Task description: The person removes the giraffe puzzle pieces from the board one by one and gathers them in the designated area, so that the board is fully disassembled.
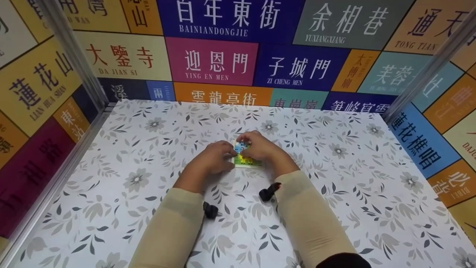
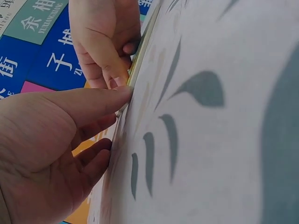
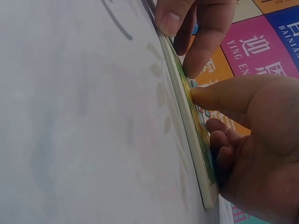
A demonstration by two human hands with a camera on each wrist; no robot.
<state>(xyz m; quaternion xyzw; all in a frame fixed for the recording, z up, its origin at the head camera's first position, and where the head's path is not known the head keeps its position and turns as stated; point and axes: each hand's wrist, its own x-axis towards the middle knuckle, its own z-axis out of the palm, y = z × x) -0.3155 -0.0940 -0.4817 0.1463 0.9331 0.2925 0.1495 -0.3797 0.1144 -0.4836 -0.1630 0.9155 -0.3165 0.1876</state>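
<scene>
A small, thin wooden picture board [image 1: 248, 162] lies on the table, its face printed in blue, yellow and green like a jigsaw puzzle. My left hand [image 1: 218, 156] is at its left side, with the thumb [image 2: 100, 98] stretched to the edge and the other fingers loosely bent. Over the board, my right hand [image 1: 261, 146] brings its thumb [image 3: 219, 95] down on the picture. Blue printing shows between that thumb and the forefinger; I cannot tell if they pinch a loose piece. In the right wrist view, the pale board edge [image 3: 189, 126] lies close along the tabletop.
The table [image 1: 148, 219] wears a white cover with grey flowers and leaves. Panels with coloured place-name signs [image 1: 212, 59] stand behind it and at both sides, with metal posts [image 1: 78, 52] at the corners. Black camera mounts [image 1: 268, 192] stick out from both sleeves.
</scene>
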